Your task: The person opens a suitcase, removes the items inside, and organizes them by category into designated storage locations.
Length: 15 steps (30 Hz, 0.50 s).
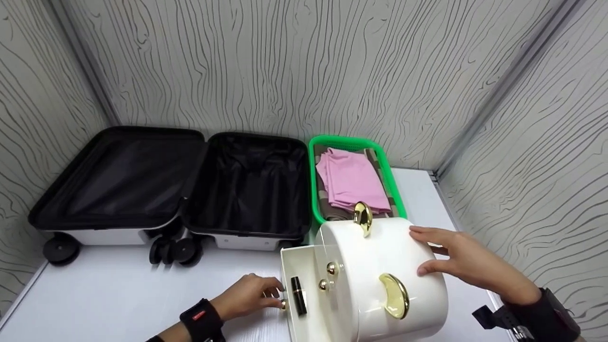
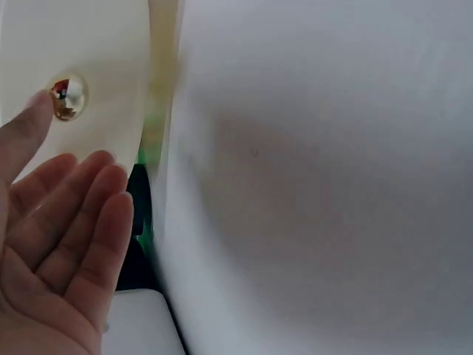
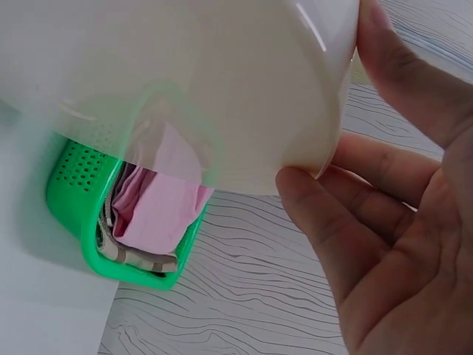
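Observation:
A white rounded cosmetics box [image 1: 370, 251] with gold handles stands at the front right. Its drawer [image 1: 311, 256] is pulled out to the left, and a black lipstick tube [image 1: 299, 295] lies inside. My left hand [image 1: 254, 295] is at the drawer front; in the left wrist view the thumb touches a round gold knob [image 2: 69, 97], while the other fingers extend apart from it. With thumb and fingers spread round the box's back edge, my right hand [image 1: 456, 256] holds it. In the right wrist view, a fingertip [image 3: 295, 177] sits at the translucent rim.
An open suitcase with a black lining [image 1: 251, 185] lies at the back left, its wheels [image 1: 61, 249] toward me. Right behind the box is a green basket [image 1: 393, 185] with a folded pink cloth [image 1: 356, 180] on brownish striped fabric. Patterned walls [image 1: 285, 61] enclose the white table [image 1: 142, 289].

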### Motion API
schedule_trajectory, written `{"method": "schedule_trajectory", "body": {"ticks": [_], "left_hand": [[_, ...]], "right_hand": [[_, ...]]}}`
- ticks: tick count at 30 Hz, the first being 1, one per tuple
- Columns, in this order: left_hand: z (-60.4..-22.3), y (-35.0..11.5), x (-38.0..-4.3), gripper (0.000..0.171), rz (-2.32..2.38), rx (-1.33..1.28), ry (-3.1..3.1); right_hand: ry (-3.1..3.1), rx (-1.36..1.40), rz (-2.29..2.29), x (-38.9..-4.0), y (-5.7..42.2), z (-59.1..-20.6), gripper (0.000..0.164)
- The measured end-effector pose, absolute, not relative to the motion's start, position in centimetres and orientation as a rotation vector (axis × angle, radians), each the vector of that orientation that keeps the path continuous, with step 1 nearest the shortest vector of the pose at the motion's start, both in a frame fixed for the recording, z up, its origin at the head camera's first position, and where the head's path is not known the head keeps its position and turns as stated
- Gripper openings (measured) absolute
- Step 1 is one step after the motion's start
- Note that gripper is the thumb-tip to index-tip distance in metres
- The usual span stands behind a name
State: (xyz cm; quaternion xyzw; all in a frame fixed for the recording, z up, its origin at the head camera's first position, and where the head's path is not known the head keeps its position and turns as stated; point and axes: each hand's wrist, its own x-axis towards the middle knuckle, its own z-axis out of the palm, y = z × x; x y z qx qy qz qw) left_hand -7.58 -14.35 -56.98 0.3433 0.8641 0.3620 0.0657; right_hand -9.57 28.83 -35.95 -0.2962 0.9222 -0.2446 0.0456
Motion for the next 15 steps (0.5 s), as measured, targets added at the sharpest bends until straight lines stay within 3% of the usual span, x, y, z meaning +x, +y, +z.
{"method": "schedule_trajectory", "body": {"ticks": [8, 15], "left_hand": [[-56.6, -14.1, -7.8, 0.017, 1.173, 1.016, 2.399], [-56.2, -13.1, -8.3, 0.011, 1.051, 1.155, 2.467]], "right_hand": [[2.820, -0.885, -0.715, -9.7, 28.7, -36.0, 0.072], [2.802, -0.905, -0.747, -9.6, 28.8, -35.9, 0.071]]}}
